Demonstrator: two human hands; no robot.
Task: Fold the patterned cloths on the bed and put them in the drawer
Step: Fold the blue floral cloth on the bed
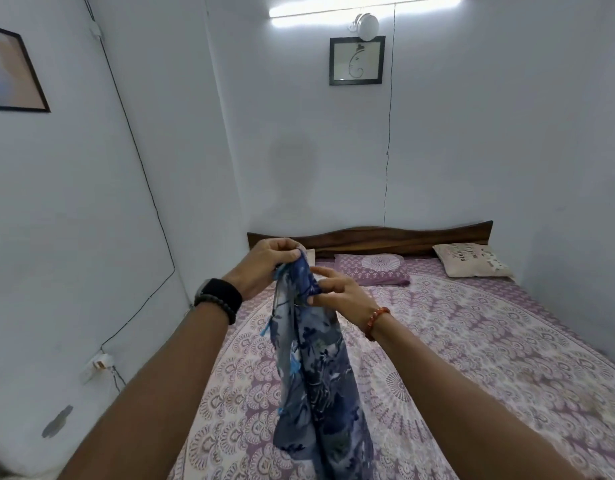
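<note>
Left hand (264,263) pinches the blue patterned cloth (316,375) by its top edge; right hand (337,294) pinches it just below. Cloth hangs bunched above the bed (472,341). Advice: find both corners, spread hands apart, shake flat before folding. Drawer not visible.

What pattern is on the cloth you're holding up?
Head view: the cloth has a blue and grey floral print, with bright blue tassels on its edge.

The only lettering stands on the beige cushion (472,259) at the head of the bed (472,341), where dark script seems to include the word "place", the rest being too small to read.
</note>
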